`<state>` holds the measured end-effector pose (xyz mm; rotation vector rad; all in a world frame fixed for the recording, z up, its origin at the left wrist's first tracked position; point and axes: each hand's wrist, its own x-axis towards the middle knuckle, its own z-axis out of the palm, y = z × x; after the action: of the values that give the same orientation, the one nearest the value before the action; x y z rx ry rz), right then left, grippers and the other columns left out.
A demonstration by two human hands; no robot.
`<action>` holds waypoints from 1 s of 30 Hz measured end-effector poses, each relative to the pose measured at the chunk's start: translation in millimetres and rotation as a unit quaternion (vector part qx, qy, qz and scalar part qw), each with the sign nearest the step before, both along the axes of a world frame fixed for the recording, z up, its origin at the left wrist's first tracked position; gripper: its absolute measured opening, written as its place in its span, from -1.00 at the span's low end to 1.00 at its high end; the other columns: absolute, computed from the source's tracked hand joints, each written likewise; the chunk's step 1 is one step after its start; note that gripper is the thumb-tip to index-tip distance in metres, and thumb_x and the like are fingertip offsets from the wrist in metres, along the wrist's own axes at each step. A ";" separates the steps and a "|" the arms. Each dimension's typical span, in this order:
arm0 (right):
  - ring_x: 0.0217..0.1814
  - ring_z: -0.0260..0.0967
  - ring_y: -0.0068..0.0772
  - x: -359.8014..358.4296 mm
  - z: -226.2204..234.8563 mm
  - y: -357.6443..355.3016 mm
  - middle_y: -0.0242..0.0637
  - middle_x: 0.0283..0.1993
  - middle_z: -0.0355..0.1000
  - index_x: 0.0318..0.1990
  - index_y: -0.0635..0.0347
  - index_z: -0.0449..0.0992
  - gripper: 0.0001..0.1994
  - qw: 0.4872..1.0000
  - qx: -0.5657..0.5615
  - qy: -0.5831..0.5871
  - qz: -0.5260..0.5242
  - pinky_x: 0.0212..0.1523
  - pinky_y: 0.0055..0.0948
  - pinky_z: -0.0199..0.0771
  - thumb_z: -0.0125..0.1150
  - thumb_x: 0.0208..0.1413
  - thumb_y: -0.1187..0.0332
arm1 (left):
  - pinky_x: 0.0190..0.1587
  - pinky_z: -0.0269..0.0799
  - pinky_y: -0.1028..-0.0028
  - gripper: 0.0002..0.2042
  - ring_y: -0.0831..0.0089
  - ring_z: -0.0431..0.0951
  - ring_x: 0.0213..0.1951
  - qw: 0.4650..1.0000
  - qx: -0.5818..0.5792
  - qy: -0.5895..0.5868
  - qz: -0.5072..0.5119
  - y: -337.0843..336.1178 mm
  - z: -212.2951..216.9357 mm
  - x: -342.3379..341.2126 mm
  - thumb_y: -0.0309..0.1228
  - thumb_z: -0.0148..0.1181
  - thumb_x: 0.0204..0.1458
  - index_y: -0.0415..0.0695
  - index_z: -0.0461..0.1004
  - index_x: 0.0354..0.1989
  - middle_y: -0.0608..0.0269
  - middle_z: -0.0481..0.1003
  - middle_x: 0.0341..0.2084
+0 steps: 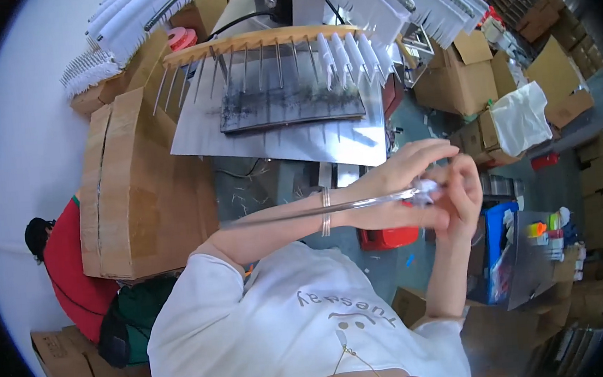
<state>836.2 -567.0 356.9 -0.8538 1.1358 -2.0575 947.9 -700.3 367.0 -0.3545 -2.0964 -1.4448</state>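
My left hand [397, 184], back upward with two thin bracelets at the wrist, reaches across to the right. My right hand [463, 193] meets it, fingers curled in. Between them a small crumpled white piece [426, 191] sits at the end of a thin metal rod [317, 211]. Fingers of both hands close about this piece, partly hiding it, and what it is made of cannot be told. The rod runs left above my left wrist and forearm, its far end blurred. Beyond stands a wooden rack [261, 38] with metal prongs; several white folded pieces [351, 57] hang on its right end.
A dark, worn slab [291, 106] lies on a metal table [202, 136] under the rack. Stacked cartons [152, 186] stand at left, with a person in red [74, 270] behind them. At right are open cartons [463, 76], a blue bin [498, 244] and a red container [389, 237].
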 end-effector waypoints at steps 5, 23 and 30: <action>-0.30 0.34 -0.48 23.8 12.4 -38.5 -0.22 -0.26 0.36 0.05 0.28 0.21 -0.55 0.998 0.035 0.030 -0.046 -0.22 -0.49 0.36 0.17 0.03 0.36 | -0.25 0.40 0.46 -0.80 0.26 0.52 -0.28 0.934 0.353 0.002 0.058 0.5 -20.2 -6.5 -0.50 0.04 0.05 -0.22 0.38 -0.13 0.11 0.45 -0.25; -0.28 0.34 -0.06 85.7 -26.8 -12.9 0.05 -0.28 0.43 -0.31 0.36 0.39 -0.82 0.821 0.040 0.556 -0.125 -0.16 -0.08 0.22 -0.06 0.04 0.41 | 0.14 0.13 0.33 -0.19 0.18 0.27 0.09 0.964 -0.020 -0.019 0.266 -61.2 -73.6 26.7 -0.48 0.30 -0.21 -0.14 -0.08 0.22 0.09 0.29 0.02; -0.31 0.35 -0.07 104.9 -21.9 -21.4 0.05 -0.33 0.44 -0.37 0.38 0.39 -0.83 0.804 0.096 0.564 -0.165 -0.17 -0.09 0.23 -0.07 0.06 0.43 | 0.13 0.14 0.31 -0.21 0.21 0.24 0.11 0.984 0.003 -0.054 0.169 -80.7 -76.5 28.7 -0.47 0.28 -0.20 -0.22 -0.08 0.21 0.08 0.25 0.05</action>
<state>941.1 -588.4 335.0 -1.9953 2.1717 -1.5173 976.6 -781.1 290.5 0.0837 -2.1110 -1.2901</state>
